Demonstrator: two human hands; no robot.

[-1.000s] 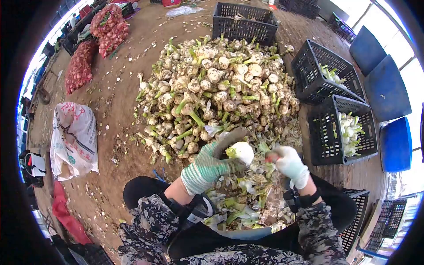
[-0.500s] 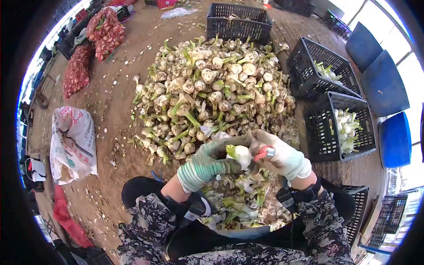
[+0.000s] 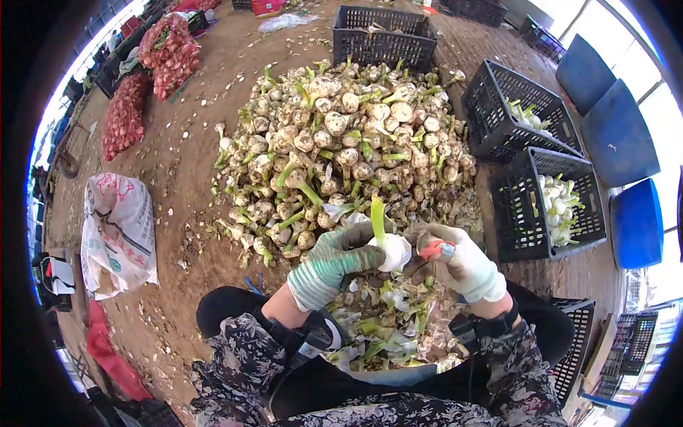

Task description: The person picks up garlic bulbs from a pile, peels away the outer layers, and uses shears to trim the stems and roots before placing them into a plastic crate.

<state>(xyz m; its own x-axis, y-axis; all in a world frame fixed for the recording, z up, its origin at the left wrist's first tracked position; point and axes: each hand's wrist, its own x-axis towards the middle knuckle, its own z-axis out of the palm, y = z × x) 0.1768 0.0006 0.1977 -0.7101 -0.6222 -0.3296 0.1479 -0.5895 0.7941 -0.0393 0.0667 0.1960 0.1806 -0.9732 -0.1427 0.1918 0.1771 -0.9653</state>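
A white peeled garlic bulb [image 3: 395, 252] with an upright green stem is held in my left hand [image 3: 333, 265], which wears a striped, dirt-stained glove. Just right of the bulb, my right hand [image 3: 464, 265], in a white glove, is closed round a tool with a red and grey handle [image 3: 435, 250]; the tool's far end is hard to make out. Beyond both hands lies a large heap of unpeeled garlic [image 3: 348, 153] with cut stems. Loose skins and leaf scraps [image 3: 388, 324] lie below the hands, between my knees.
Two black crates [image 3: 523, 110] [image 3: 548, 206] at right hold white garlic. Another black crate [image 3: 385, 35] stands behind the heap. Red net sacks [image 3: 169, 53] and a white sack [image 3: 119, 235] lie left. Blue containers [image 3: 619, 132] line the right side.
The bulb has turned, so its green stem now points up. My right hand has moved slightly right, away from the bulb, with the red-handled tool.
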